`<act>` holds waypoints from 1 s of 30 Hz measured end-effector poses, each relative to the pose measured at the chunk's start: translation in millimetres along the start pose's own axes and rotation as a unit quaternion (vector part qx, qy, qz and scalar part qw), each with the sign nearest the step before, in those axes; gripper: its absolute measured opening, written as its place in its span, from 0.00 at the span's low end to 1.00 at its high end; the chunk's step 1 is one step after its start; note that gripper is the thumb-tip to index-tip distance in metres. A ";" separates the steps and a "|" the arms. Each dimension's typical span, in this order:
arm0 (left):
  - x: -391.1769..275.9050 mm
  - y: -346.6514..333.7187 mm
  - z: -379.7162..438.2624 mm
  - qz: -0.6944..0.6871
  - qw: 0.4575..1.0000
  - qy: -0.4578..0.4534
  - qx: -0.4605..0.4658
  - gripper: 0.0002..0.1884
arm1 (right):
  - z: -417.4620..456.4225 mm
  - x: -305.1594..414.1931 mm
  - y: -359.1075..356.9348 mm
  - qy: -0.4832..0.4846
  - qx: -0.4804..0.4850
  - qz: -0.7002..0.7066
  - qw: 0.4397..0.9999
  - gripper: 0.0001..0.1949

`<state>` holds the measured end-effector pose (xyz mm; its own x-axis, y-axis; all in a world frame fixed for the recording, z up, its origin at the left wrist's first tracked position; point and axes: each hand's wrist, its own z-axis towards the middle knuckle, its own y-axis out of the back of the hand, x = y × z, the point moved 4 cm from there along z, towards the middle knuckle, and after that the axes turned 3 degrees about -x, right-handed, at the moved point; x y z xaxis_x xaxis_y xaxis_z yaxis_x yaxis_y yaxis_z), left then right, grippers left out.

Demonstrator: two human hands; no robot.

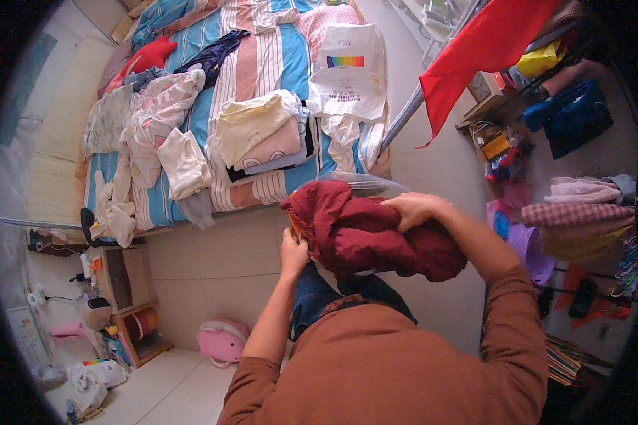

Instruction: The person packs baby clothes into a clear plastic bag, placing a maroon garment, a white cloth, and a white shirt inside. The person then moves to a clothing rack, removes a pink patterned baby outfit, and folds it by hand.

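Note:
A bundled dark red puffy garment (361,228) is held in front of my body, above the floor beside the bed. My left hand (295,249) pinches an orange edge at its left end. Across its upper right side lies my right hand (417,210), with the fingers pressed into the fabric. Part of a clear plastic bag (361,181) shows behind the garment, mostly hidden by it. On the bed (250,196) close by sits a stack of folded clothes (266,133), with a pale yellow top uppermost. A folded white garment (185,163) rests left of that stack.
A white plastic bag (348,79) with a rainbow print lies on the bed's right side. Loose clothes (157,117) cover the bed's left part. A red cloth (473,64) hangs at upper right. On the floor stands a pink bag (223,340); shelves (133,324) are at left.

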<state>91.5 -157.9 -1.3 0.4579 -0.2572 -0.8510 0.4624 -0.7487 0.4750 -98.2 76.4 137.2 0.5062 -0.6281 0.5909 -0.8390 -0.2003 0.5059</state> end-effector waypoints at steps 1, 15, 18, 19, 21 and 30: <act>-8.3 2.0 -0.9 -0.008 1.000 -0.001 0.002 0.16 | 14.4 0.8 -2.8 0.006 0.013 -0.019 1.000 0.34; 11.8 13.9 -11.8 -0.022 0.999 -0.025 0.034 0.18 | 84.2 29.6 -0.8 -0.017 -0.194 -0.111 0.975 0.27; -4.0 15.4 -10.4 -0.105 0.989 0.049 0.093 0.18 | 106.8 -21.0 -67.6 0.008 -0.257 -0.158 0.953 0.28; -6.6 14.3 -9.6 -0.116 0.988 0.041 0.095 0.19 | 110.7 -51.3 -98.6 -0.006 -0.268 -0.186 0.945 0.28; -9.5 16.0 -15.3 -0.142 0.985 0.031 0.090 0.19 | 100.7 -88.5 -139.8 -0.150 -0.212 -0.162 0.952 0.27; -24.6 27.3 -2.8 -0.037 0.992 0.073 0.094 0.23 | 47.7 -34.5 -106.7 -0.188 -0.030 -0.097 0.977 0.55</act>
<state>95.0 -170.3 33.2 0.5395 -0.1167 -0.8338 0.3553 -0.8663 0.3511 -35.6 83.5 32.8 0.5356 -0.8170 0.2136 -0.7157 -0.3050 0.6283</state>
